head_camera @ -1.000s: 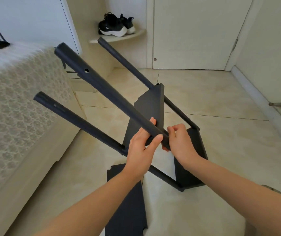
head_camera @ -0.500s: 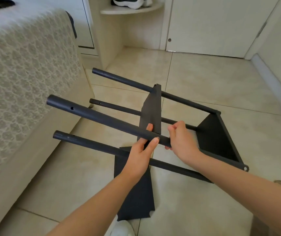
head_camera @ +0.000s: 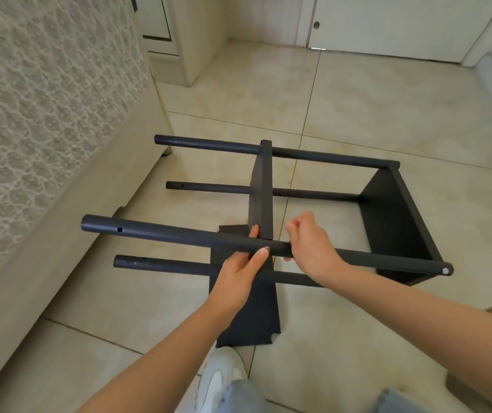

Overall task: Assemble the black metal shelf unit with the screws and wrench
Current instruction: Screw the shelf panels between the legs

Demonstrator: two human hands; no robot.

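The black metal shelf unit lies on its side on the tiled floor, its four round poles pointing left. One shelf panel closes the right end and a middle shelf panel stands across the poles. My left hand grips the near upper pole from below, beside the middle panel. My right hand curls over the same pole just right of that panel; what its fingertips pinch is hidden. A loose black shelf panel lies flat on the floor under my hands. No screws or wrench show.
A bed with a lace cover runs along the left, close to the pole ends. A white shoe and jeans are at the bottom. A cabinet and a door stand at the back.
The shelf unit has been lowered from a steep tilt to lying nearly flat on its side. Both hands stayed on the near upper pole. The camera view tipped down.
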